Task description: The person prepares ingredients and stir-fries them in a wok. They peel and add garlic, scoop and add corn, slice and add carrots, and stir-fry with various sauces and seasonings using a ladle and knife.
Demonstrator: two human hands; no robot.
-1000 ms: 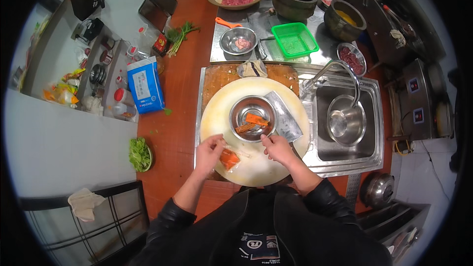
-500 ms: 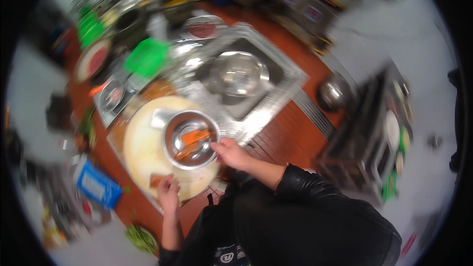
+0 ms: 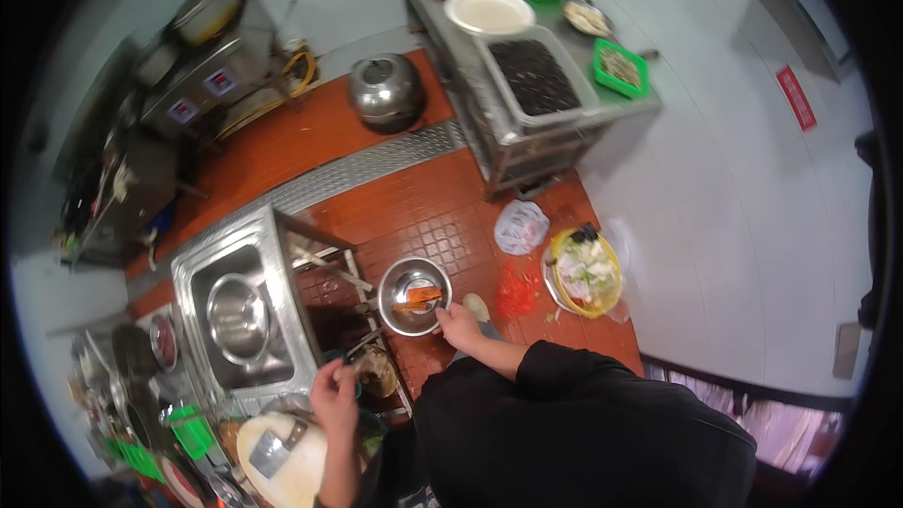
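My right hand [image 3: 460,326] grips the rim of a round steel bowl [image 3: 387,287] and holds it out over the red floor. Orange pieces [image 3: 425,293] that look like cut carrot lie inside it. My left hand [image 3: 335,397] is raised beside the round white chopping board [image 3: 302,467], with its fingers curled in. What it holds, if anything, I cannot make out. A cleaver [image 3: 270,453] lies flat on the board, below and left of that hand.
A steel sink [image 3: 293,320] with a bowl [image 3: 237,318] in it stands left. Ahead is a steel table [image 3: 602,119] bearing a tub of dark food [image 3: 534,78]. A yellow waste basket [image 3: 562,282] and plastic bags [image 3: 520,228] sit on the floor right. A large steel pot [image 3: 386,94] stands further off.
My body and view have swung right, away from the board. The bowl has moved in my right hand from above the board to over the floor. My left hand has lifted off the board.
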